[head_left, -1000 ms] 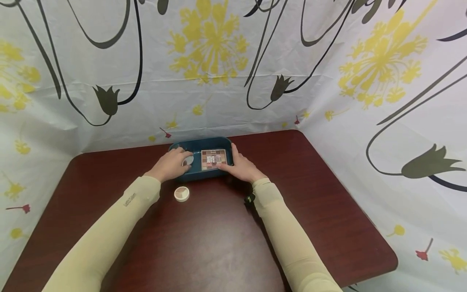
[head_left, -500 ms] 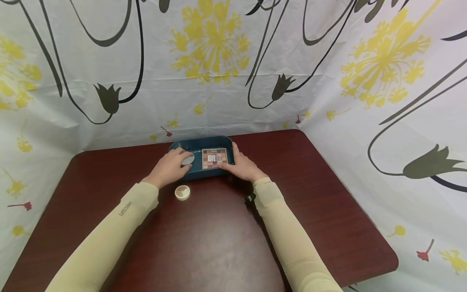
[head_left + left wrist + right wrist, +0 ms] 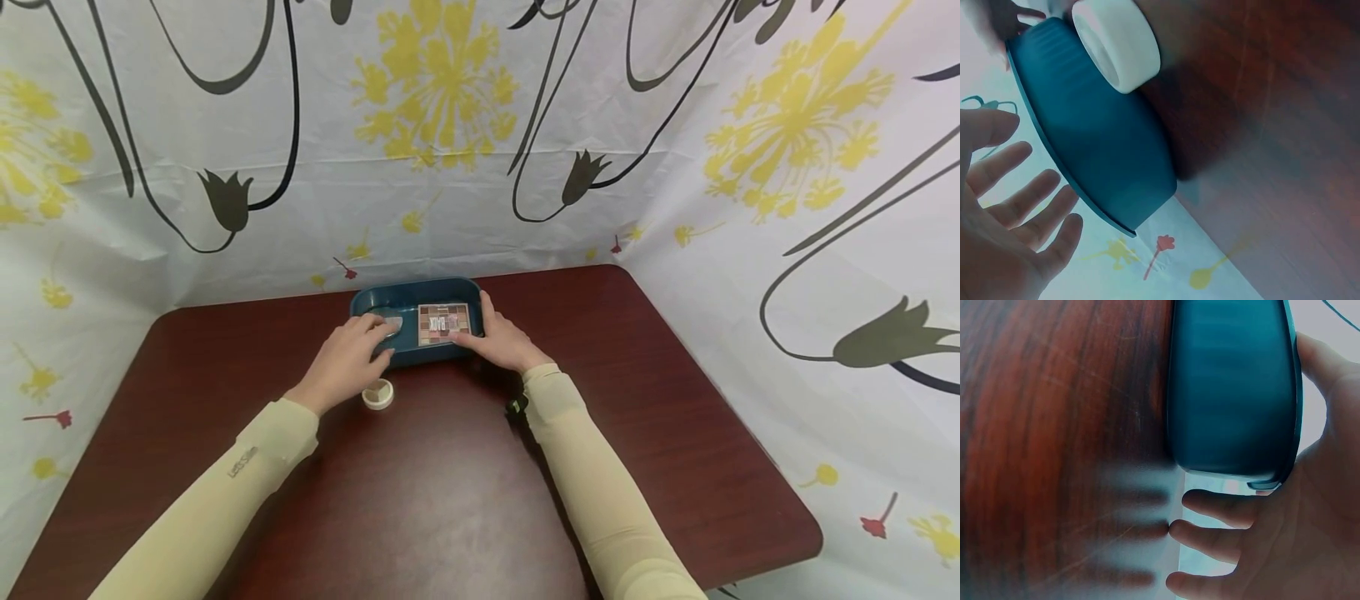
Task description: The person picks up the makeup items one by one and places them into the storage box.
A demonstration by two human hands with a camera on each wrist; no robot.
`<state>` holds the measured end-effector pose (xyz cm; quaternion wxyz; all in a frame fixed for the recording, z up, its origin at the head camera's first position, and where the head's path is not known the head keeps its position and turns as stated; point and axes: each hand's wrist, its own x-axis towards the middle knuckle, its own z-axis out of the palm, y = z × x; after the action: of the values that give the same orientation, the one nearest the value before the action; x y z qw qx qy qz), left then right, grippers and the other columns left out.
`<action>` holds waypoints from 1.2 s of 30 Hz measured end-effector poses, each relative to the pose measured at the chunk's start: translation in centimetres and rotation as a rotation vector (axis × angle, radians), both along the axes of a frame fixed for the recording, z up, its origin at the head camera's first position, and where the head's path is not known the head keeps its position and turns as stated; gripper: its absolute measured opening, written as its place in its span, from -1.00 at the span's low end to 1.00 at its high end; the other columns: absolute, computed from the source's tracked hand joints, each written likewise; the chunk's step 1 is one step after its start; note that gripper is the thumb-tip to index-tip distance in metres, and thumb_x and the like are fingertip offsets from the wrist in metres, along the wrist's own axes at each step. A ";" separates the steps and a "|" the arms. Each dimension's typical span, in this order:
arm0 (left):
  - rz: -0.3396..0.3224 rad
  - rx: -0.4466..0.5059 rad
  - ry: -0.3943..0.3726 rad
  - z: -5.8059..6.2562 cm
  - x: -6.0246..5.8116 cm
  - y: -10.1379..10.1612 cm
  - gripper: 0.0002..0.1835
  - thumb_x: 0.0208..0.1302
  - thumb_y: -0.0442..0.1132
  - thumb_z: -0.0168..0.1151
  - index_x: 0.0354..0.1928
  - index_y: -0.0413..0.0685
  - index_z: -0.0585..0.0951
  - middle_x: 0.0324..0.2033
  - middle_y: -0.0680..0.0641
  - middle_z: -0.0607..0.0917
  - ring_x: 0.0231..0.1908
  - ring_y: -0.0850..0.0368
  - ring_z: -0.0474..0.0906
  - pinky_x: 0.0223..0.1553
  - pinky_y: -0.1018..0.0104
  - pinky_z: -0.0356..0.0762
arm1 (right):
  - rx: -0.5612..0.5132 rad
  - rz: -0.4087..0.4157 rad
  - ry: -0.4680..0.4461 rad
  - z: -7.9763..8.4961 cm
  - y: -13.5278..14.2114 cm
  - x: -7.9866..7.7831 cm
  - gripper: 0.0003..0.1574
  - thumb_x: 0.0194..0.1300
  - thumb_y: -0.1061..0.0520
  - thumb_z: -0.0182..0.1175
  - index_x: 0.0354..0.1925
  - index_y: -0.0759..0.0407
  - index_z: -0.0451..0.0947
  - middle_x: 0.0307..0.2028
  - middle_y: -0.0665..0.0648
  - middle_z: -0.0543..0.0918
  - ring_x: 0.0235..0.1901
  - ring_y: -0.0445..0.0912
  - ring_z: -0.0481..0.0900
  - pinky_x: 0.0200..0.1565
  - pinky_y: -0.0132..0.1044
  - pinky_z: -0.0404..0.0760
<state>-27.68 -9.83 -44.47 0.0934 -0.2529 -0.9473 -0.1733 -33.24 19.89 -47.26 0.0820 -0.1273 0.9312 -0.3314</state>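
Note:
A blue tray [image 3: 416, 290] lies near the table's far edge. In its right part is a makeup palette [image 3: 442, 323] with many coloured squares and a printed cover. A pale, shiny round piece [image 3: 393, 325] shows in its left part, partly hidden by my left hand [image 3: 343, 360]. The left fingers reach over the tray's left end, loosely spread, and in the left wrist view nothing is between them. My right hand [image 3: 506, 340] holds the tray's right corner, thumb over the near rim, fingers outside the end wall. A white round pot [image 3: 377, 394] with a sectioned top stands before the tray.
The dark red-brown table [image 3: 442, 500] has rounded corners. A white curtain [image 3: 450, 225] with flower prints hangs right behind it and along the right side. A small black object [image 3: 517, 407] shows at the right wrist.
My left hand has drawn slightly back toward me, its fingers moving off the pale round piece, its thumb nearing the white pot. My right hand stays at the tray's corner.

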 end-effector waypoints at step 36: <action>-0.145 -0.264 0.035 -1.4 5.4 1.0 -0.55 0.26 -0.08 0.42 0.18 0.01 0.67 0.00 -0.09 0.61 -0.04 0.01 0.49 -0.08 0.09 0.61 | 0.163 0.006 0.099 0.4 0.1 0.0 0.39 0.25 -0.63 0.02 0.63 0.04 -0.35 0.60 0.19 -0.20 0.55 0.19 -0.24 0.43 0.29 -0.16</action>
<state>-22.30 -8.83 -45.91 0.0631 -0.3337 -0.9393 -0.0491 -33.23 19.97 -46.90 0.0469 -0.1391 0.9577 -0.2476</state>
